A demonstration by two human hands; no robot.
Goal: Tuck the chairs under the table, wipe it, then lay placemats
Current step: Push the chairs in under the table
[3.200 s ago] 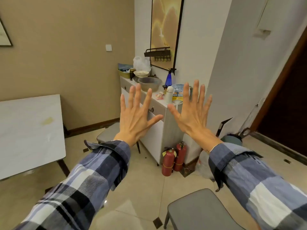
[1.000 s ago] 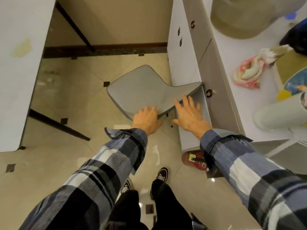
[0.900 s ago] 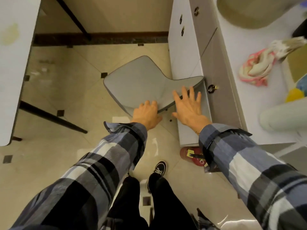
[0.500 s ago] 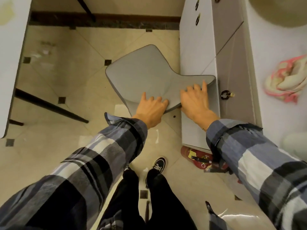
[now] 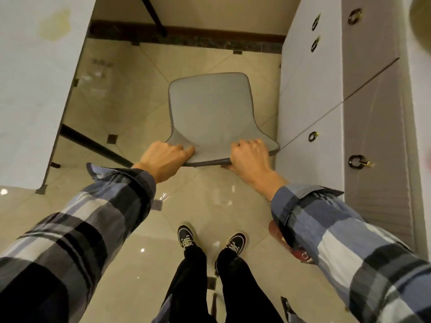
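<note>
While the view looks straight down from head height, the glossy beige tiled floor (image 5: pixel 210 206) fills most of the frame, with a white stone-look worktop (image 5: pixel 35 89) on dark legs running along the left edge and a tall pale grey cabinet with ring pulls (image 5: pixel 326 101) along the right. Between them stands a grey padded chair with a dark piped edge (image 5: pixel 210 113), close beside the cabinet and well apart from the worktop, so it is not yet tucked in. A person in a blue and black checked shirt stands just behind it, black shoes visible at the bottom. The left hand (image 5: pixel 163 159) grips the near left corner of the chair's top edge, fingers curled over it; the right hand (image 5: pixel 249 157) grips the near right corner, its fingers likewise clamped on the edge. This looks like the first step, tucking the chairs. The next move probably calls for lifting or sliding the chair leftward, turning it to face the worktop and steering it between the dark legs. A yellowish stain (image 5: pixel 56 24) on the worktop awaits wiping.
</note>
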